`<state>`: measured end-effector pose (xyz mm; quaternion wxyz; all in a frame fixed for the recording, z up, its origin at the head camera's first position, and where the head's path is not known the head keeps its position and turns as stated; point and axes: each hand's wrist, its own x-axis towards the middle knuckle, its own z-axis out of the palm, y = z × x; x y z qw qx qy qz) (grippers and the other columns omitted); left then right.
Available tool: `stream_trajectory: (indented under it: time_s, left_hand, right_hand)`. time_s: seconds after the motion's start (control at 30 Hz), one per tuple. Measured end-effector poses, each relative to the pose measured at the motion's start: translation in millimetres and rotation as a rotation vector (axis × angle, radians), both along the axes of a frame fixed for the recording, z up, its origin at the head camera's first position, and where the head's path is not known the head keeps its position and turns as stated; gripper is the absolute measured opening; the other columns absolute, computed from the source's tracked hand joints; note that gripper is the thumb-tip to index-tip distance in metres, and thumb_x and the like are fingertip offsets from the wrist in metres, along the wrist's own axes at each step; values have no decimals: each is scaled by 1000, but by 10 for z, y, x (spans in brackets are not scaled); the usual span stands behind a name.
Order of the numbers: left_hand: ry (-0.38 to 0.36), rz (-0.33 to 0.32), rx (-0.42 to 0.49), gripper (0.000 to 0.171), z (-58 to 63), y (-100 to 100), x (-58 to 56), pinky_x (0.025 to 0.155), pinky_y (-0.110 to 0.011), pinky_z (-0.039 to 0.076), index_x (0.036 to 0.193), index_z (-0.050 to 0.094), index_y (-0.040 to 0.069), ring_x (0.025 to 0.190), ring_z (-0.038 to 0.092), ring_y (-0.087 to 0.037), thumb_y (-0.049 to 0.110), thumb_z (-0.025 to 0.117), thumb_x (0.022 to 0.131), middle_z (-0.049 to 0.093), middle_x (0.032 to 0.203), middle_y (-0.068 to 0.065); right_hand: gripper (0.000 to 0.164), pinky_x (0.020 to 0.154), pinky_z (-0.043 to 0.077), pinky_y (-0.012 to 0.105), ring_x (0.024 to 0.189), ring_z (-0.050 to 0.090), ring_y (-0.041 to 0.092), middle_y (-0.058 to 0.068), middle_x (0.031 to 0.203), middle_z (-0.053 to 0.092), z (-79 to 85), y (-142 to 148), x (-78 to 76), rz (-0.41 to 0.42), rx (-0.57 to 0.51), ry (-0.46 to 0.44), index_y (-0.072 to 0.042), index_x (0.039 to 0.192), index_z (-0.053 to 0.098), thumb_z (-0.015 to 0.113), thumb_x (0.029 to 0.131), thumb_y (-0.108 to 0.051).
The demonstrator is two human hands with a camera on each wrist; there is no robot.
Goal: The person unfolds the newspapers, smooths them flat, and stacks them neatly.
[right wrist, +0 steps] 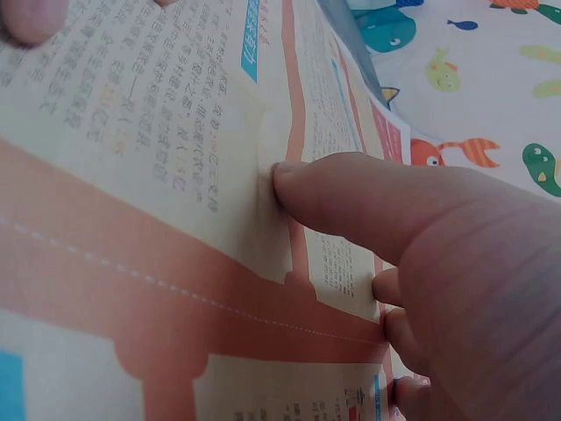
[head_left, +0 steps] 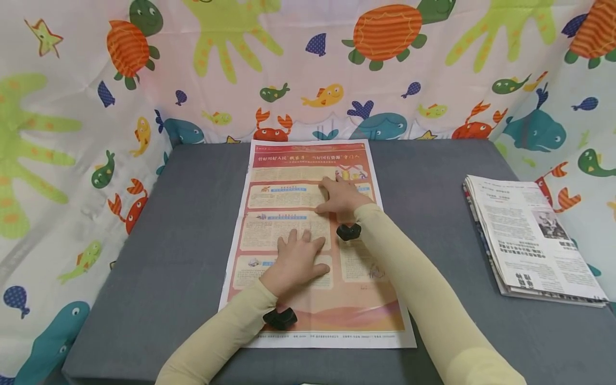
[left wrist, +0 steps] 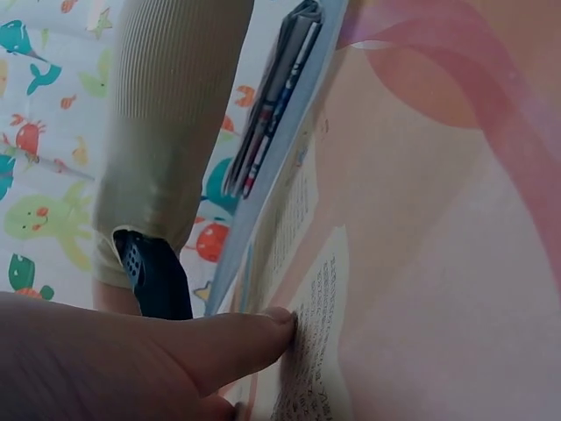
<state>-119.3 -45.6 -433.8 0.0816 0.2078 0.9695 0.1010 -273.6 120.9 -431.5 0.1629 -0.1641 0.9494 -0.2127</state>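
A sheet of newspaper (head_left: 289,315), printed in red and orange with cream text boxes, lies flat on the grey table. My left hand (head_left: 295,264) rests on its lower middle, fingers spread; the left wrist view shows that thumb (left wrist: 250,338) against the paper. Higher up and to the right, my right hand (head_left: 343,195) touches the same sheet. In the right wrist view the right thumb (right wrist: 342,193) lies on the print, with the other fingers partly hidden behind it. Neither hand grips anything.
A folded stack of newspapers (head_left: 534,240) lies at the right side of the grey table (head_left: 168,256). Behind and along both sides hangs a white cloth (head_left: 298,69) printed with sea animals. Each wrist wears a black band.
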Motion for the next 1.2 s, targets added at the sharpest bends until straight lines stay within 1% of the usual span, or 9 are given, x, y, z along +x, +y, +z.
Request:
stream_trajectory:
  time_s: [0.27, 0.47, 0.53, 0.67, 0.73, 0.87, 1.0, 1.07, 1.2]
  left_hand:
    - [2, 15, 5, 58, -28, -34, -14, 95, -70, 40, 129, 68, 18, 115, 56, -41, 51, 79, 83, 64, 127, -16]
    - [36, -16, -29, 56, 19, -55, -78, 91, -65, 42, 126, 69, 18, 103, 60, -37, 54, 78, 83, 68, 117, -12]
    - [38, -23, 3, 52, 30, -84, -104, 89, -63, 43, 123, 70, 17, 100, 61, -37, 50, 78, 84, 69, 114, -10]
    - [33, -16, 95, 46, 26, -194, -176, 96, -64, 43, 125, 70, 16, 108, 64, -38, 42, 76, 87, 72, 122, -7]
    - [21, 6, 122, 49, 15, -278, -226, 102, -66, 41, 129, 69, 15, 118, 61, -41, 42, 75, 88, 70, 130, -9]
    - [2, 81, 100, 60, -16, -520, -347, 110, -69, 35, 142, 61, 16, 136, 50, -46, 47, 69, 92, 59, 146, -15]
    - [-42, 181, 106, 68, -24, -853, -450, 115, -73, 25, 150, 53, 14, 146, 36, -51, 45, 68, 92, 47, 157, -18]
    - [-73, 219, 124, 73, -36, -1045, -479, 117, -75, 17, 154, 48, 13, 150, 26, -55, 44, 70, 91, 38, 163, -19]
    - [-143, 249, 142, 85, -55, -1407, -503, 117, -79, 6, 158, 39, 13, 151, 8, -62, 44, 74, 87, 22, 168, -23]
  right_hand:
    - [82, 125, 18, 64, 160, 10, 39, 11, 161, 42, -31, -27, 9, 8, -29, -13, -16, 152, 42, 77, 85, -47]
    - [79, 126, 15, 61, 160, 10, 38, 10, 158, 47, -13, -24, -6, -1, -16, 10, -16, 148, 46, 77, 83, -48]
    - [77, 126, 15, 62, 160, 10, 38, 10, 157, 47, -5, -17, -3, -8, -19, 5, -17, 146, 47, 78, 83, -48]
    - [80, 127, 14, 61, 161, 8, 37, 8, 163, 39, -10, -4, -3, -21, -21, -15, -18, 149, 45, 78, 83, -49]
    - [83, 127, 13, 61, 161, 7, 36, 6, 167, 33, -19, 4, -4, -24, -28, -23, -19, 152, 42, 77, 84, -49]
    - [83, 127, 12, 61, 161, 6, 35, 4, 169, 29, -27, 14, -1, -34, -37, -26, -20, 153, 42, 78, 83, -49]
    - [81, 127, 11, 61, 161, 6, 35, 5, 165, 35, -28, 6, 1, -36, -43, -25, -20, 150, 43, 79, 82, -47]
    - [82, 127, 11, 61, 161, 6, 35, 6, 162, 38, -31, 1, -1, -34, -46, -26, -20, 150, 43, 79, 81, -47]
    - [83, 127, 12, 61, 161, 6, 36, 6, 158, 42, -37, -9, -10, -23, -50, -29, -18, 151, 43, 80, 82, -45]
